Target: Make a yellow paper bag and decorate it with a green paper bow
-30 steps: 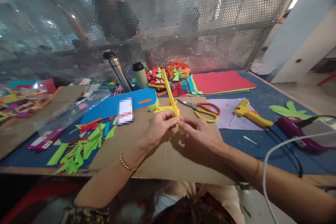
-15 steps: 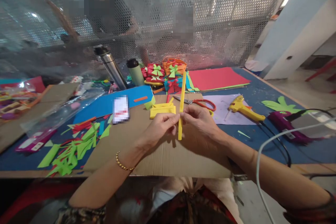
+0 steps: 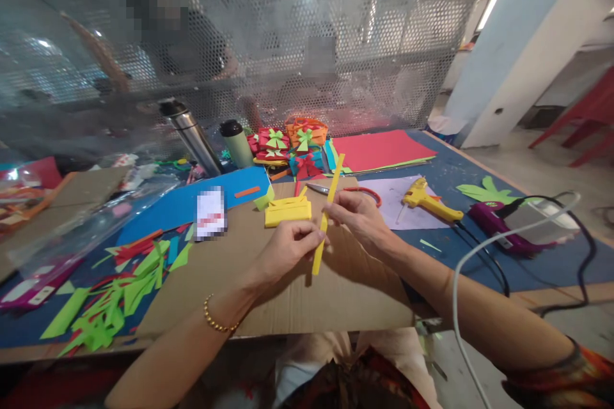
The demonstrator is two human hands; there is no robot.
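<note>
I've got L hand (image 3: pixel 290 246) + R hand (image 3: pixel 355 214) pinching yellow strip (image 3: pixel 336 180), tilted over cardboard (image 3: pixel 297 303), folded yellow paper (image 3: pixel 288 212) nr L hand.

Yellow along the paper strip (image 3: pixel 325 223), the folded paper piece (image 3: pixel 288 213) and the glue gun (image 3: pixel 434 203); brown over the cardboard (image 3: pixel 288 307); dark blue across the table (image 3: pixel 537 278); brighter blue on the broad sheet (image 3: pixel 160 214); red atop lime green in the paper stack (image 3: pixel 378 149); lime green and red among the scraps (image 3: pixel 112 307); gold on the bracelet (image 3: pixel 219 328); mottled red, orange and black on the right sleeve (image 3: pixel 551 367)
</note>
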